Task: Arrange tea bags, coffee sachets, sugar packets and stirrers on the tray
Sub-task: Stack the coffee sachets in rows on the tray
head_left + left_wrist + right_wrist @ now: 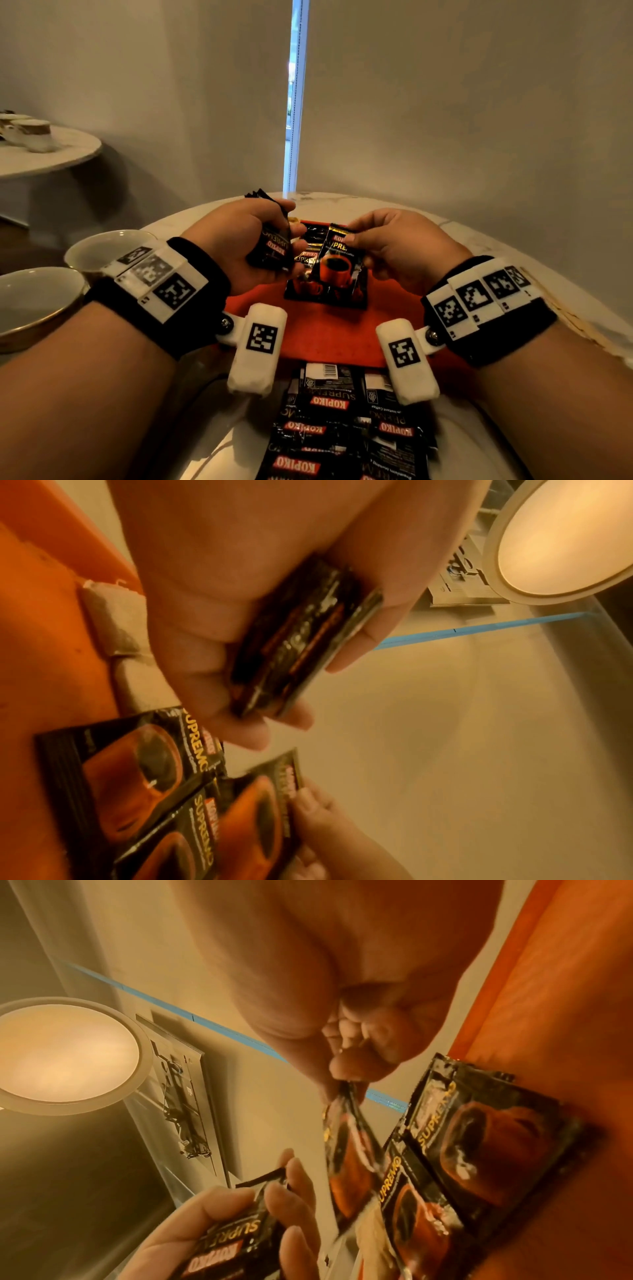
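Observation:
My left hand (270, 240) grips a small stack of black Kopiko coffee sachets (301, 639) above the orange tray (329, 329). My right hand (356, 236) pinches the top edge of one coffee sachet (337, 263) that hangs over the tray; the right wrist view shows that sachet (349, 1153) dangling from the fingertips. Two more sachets (126, 783) lie flat on the tray below it, overlapping. Pale tea bags (116, 626) lie on the tray beside them.
A pile of coffee sachets (346, 425) lies on the white marble table in front of the tray's near edge. Two white cups with gold rims (37, 305) stand at the left. A second round table (41, 154) with cups is further left.

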{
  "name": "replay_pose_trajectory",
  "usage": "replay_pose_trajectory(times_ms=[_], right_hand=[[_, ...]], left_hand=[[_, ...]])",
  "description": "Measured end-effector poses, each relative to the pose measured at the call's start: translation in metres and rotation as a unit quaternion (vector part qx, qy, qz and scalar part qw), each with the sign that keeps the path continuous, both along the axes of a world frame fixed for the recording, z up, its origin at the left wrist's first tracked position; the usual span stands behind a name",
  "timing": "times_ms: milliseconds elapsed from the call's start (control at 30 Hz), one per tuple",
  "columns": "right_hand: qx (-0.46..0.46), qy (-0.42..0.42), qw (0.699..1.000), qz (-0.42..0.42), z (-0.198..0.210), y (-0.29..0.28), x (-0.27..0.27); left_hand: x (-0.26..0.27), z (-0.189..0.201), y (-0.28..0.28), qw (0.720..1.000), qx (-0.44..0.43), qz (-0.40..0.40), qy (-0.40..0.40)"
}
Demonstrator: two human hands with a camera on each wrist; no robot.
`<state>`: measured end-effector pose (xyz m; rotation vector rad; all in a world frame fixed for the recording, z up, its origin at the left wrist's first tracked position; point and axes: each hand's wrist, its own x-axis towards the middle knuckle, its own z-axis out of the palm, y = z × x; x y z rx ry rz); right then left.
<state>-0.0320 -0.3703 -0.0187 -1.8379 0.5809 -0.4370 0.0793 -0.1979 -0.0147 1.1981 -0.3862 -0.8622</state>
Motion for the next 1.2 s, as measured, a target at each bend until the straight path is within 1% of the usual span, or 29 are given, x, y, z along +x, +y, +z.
replay_pose_trajectory(times_ms=[133,233,400,600,767,900,1200], right_hand=[[0.018,0.047,0.999,0.01,-0.002,-0.003,-0.001],[0.016,0.065,0.998,0.005,0.0,-0.008,-0.003],[-0.005,0.092,0.996,0.001,-0.002,-0.01,-0.006],[-0.019,0.117,0.993,0.005,-0.006,-0.017,-0.005],[-0.024,0.127,0.992,0.002,-0.009,-0.021,-0.003],[-0.025,0.133,0.991,-0.005,-0.01,-0.024,-0.003],[-0.013,0.135,0.991,-0.01,-0.011,-0.025,-0.003]], left_hand=[[-0.005,0.0,0.0,0.999,0.043,-0.025,0.002],[-0.004,0.002,0.0,0.998,0.062,0.002,0.009],[0.0,0.007,0.005,0.997,0.038,-0.012,0.06],[-0.001,0.005,0.004,0.998,0.026,-0.002,0.058],[0.0,0.006,0.004,0.997,0.009,-0.015,0.073],[0.0,0.005,0.004,0.998,0.014,-0.01,0.057],[0.003,0.002,0.005,0.996,-0.013,-0.018,0.086]])
